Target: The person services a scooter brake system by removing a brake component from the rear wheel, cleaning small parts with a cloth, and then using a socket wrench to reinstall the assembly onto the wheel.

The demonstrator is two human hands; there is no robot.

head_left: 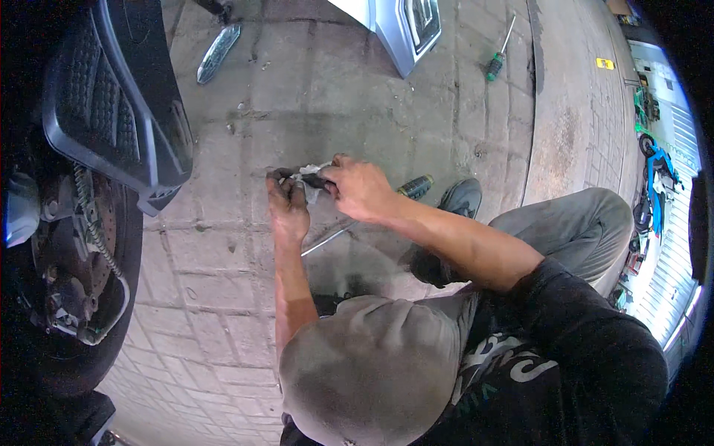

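Note:
My left hand has its fingers curled round a small dark part in front of me. My right hand meets it from the right, fingers closed on the same part and a crumpled white cloth or paper. The part's shape is mostly hidden by fingers. Just beyond my right wrist a screwdriver with a dark patterned handle lies on the pavers, its metal shaft showing again between my forearms.
A motorcycle's front wheel and dark fairing fill the left. Ahead lie a silver body panel, a clear oblong piece and a green-handled screwdriver. My bent leg is at right; blue vehicles stand farther off.

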